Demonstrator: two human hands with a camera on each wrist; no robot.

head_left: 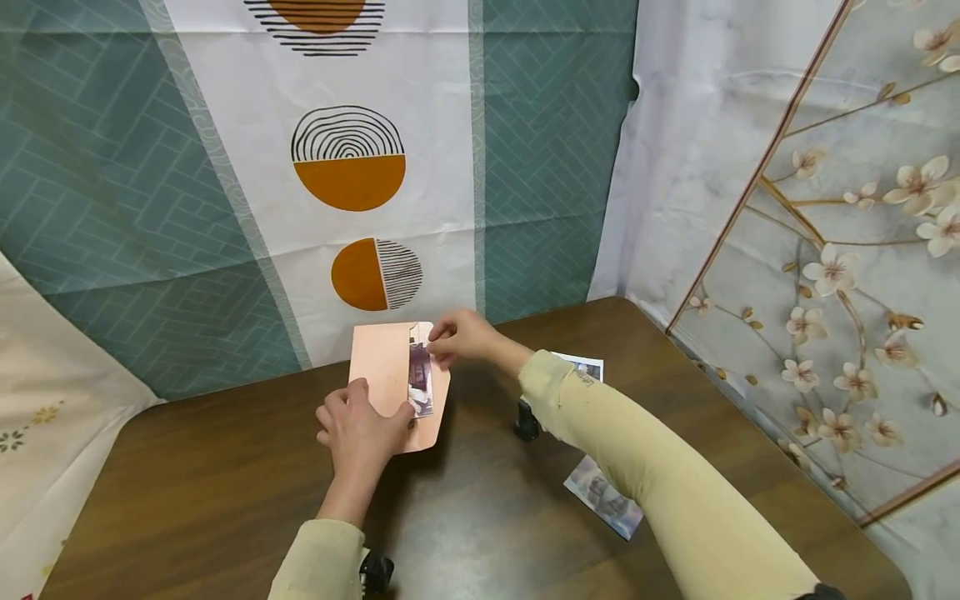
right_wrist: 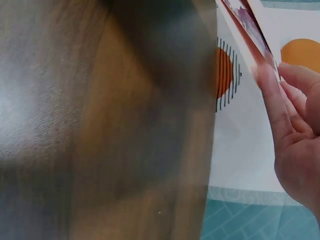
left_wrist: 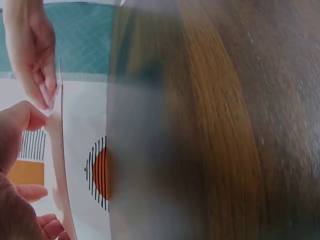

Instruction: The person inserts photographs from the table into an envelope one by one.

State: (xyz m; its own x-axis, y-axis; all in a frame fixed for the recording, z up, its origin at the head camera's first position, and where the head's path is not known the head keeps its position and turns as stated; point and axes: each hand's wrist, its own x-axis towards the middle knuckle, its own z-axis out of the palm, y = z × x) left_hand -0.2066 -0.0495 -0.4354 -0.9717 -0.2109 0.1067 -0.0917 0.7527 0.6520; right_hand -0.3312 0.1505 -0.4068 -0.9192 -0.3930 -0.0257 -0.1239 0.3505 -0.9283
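Observation:
A pale pink envelope [head_left: 378,358] is held up over the far part of the table, its flap side facing right. Part of a photo print [head_left: 420,379] shows at the envelope's opening, the rest hidden inside. My left hand [head_left: 365,429] grips the envelope's lower part, with the thumb near the photo's lower end. At the upper right, my right hand [head_left: 461,337] pinches the photo's edge between thumb and fingers. The right wrist view shows those right-hand fingertips [right_wrist: 267,72] at the photo's end, beside the envelope [right_wrist: 240,32].
On the brown wooden table [head_left: 225,467], a second print [head_left: 603,497] lies under the right forearm. Another print [head_left: 588,365] lies farther back, partly covered by the right sleeve [head_left: 645,442]. A patterned cloth [head_left: 435,150] hangs behind the table, and a floral one [head_left: 840,333] on the right.

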